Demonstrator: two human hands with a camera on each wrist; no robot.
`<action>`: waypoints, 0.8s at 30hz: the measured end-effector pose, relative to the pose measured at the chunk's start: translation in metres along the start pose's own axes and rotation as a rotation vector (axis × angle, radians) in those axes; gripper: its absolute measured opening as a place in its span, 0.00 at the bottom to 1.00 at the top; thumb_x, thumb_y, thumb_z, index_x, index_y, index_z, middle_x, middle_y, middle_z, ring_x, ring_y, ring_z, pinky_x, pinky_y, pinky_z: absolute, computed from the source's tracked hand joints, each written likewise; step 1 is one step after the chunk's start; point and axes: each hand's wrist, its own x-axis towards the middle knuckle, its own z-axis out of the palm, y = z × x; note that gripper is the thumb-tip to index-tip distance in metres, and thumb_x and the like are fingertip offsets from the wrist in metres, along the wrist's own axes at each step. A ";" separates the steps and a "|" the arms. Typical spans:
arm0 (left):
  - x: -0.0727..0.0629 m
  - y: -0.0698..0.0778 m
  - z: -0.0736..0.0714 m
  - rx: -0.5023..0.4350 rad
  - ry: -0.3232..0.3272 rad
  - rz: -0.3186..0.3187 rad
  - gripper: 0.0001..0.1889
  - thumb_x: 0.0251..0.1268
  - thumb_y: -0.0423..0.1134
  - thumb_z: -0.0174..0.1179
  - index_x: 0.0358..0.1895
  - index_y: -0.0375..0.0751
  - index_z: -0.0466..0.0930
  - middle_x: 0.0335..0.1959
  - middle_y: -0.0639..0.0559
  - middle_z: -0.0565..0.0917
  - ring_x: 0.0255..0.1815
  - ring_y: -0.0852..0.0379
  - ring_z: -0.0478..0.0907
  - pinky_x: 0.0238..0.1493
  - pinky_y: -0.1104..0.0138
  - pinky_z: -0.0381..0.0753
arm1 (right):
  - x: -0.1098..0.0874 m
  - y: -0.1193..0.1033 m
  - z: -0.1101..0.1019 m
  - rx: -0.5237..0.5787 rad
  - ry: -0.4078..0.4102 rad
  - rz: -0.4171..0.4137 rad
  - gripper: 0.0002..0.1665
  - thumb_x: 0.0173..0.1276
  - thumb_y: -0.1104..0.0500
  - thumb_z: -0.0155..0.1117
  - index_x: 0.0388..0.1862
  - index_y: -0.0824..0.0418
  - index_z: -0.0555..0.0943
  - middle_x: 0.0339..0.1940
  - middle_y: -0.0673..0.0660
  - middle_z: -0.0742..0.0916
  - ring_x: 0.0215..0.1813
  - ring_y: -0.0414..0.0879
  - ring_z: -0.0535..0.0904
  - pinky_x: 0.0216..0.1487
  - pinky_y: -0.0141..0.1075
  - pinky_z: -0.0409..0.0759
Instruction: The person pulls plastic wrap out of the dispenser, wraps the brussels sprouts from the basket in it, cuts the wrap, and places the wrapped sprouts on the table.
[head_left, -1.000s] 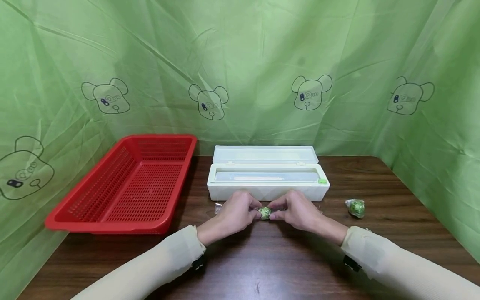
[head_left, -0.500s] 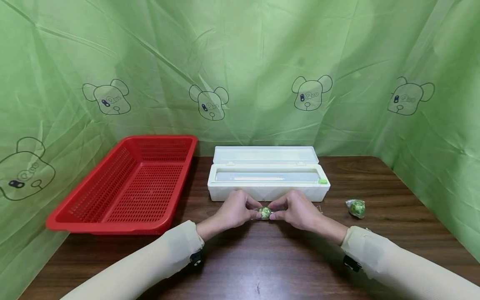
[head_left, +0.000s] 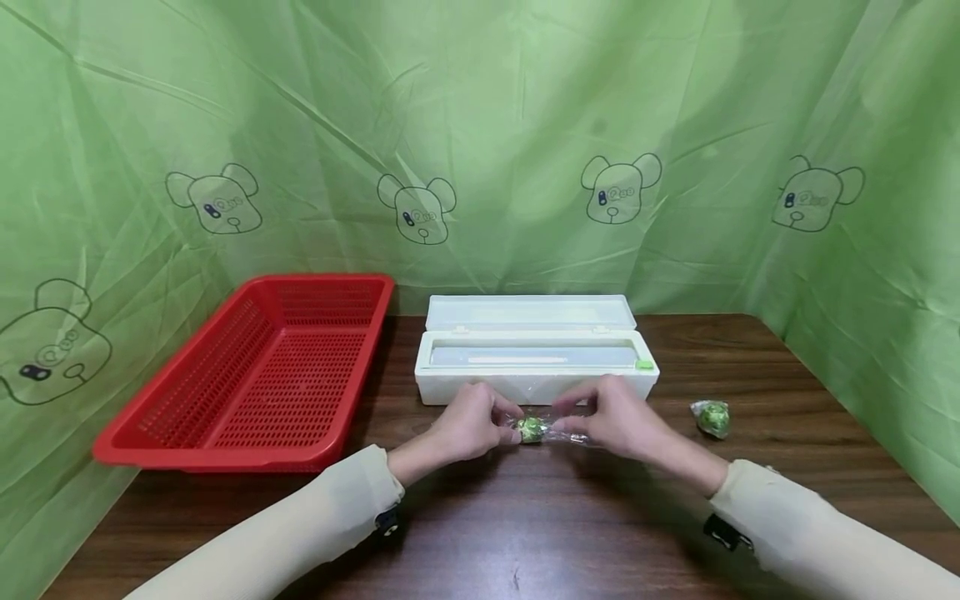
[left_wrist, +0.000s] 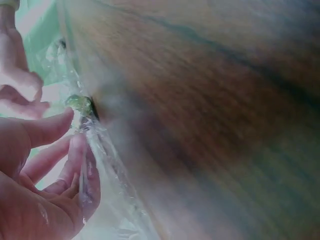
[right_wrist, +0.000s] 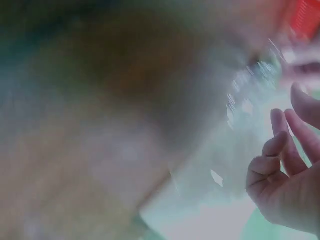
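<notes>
A small mottled green ball point(head_left: 530, 429), wrapped in clear cling film, lies on the table in front of the white box. Its kind is hard to tell. My left hand point(head_left: 471, 423) pinches its left side between thumb and fingers; in the left wrist view the film lies across those fingers point(left_wrist: 75, 172). A loose tail of cling film point(head_left: 572, 435) spreads from the ball's right side. My right hand point(head_left: 618, 417) is just right of the ball, with thumb and forefinger spread apart beside this film. The right wrist view shows a gap between thumb and fingers point(right_wrist: 281, 150).
A white cling film dispenser point(head_left: 525, 388) stands behind the hands, lid raised, with a green slider point(head_left: 644, 365). At left sits a red perforated basket point(head_left: 300, 392). Another wrapped green ball point(head_left: 712, 418) lies at right. A green curtain point(head_left: 517, 100) encloses the wooden table point(head_left: 517, 525).
My right hand has let go of the ball's right side and moved to the right, and the film tail now shows there. My left hand keeps its pinch in nearly the same place.
</notes>
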 end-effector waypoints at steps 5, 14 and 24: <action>0.000 0.008 -0.005 -0.017 -0.028 0.002 0.18 0.59 0.28 0.77 0.53 0.30 0.89 0.21 0.55 0.84 0.16 0.64 0.73 0.20 0.71 0.73 | -0.003 0.006 -0.046 -0.096 0.130 0.071 0.14 0.64 0.57 0.81 0.47 0.59 0.93 0.31 0.48 0.90 0.18 0.41 0.71 0.18 0.34 0.69; 0.019 0.045 -0.006 -0.007 -0.041 0.127 0.17 0.68 0.33 0.72 0.57 0.34 0.88 0.32 0.54 0.87 0.27 0.61 0.82 0.27 0.71 0.80 | -0.012 0.041 -0.106 -0.275 0.201 0.109 0.16 0.62 0.57 0.82 0.48 0.61 0.92 0.34 0.55 0.90 0.31 0.45 0.76 0.31 0.38 0.74; 0.072 0.093 0.018 0.433 -0.041 0.284 0.20 0.73 0.40 0.67 0.66 0.49 0.85 0.52 0.53 0.86 0.49 0.58 0.77 0.54 0.69 0.74 | -0.011 0.062 -0.106 -0.271 0.165 0.033 0.08 0.66 0.62 0.78 0.43 0.61 0.93 0.38 0.53 0.90 0.29 0.43 0.74 0.28 0.36 0.70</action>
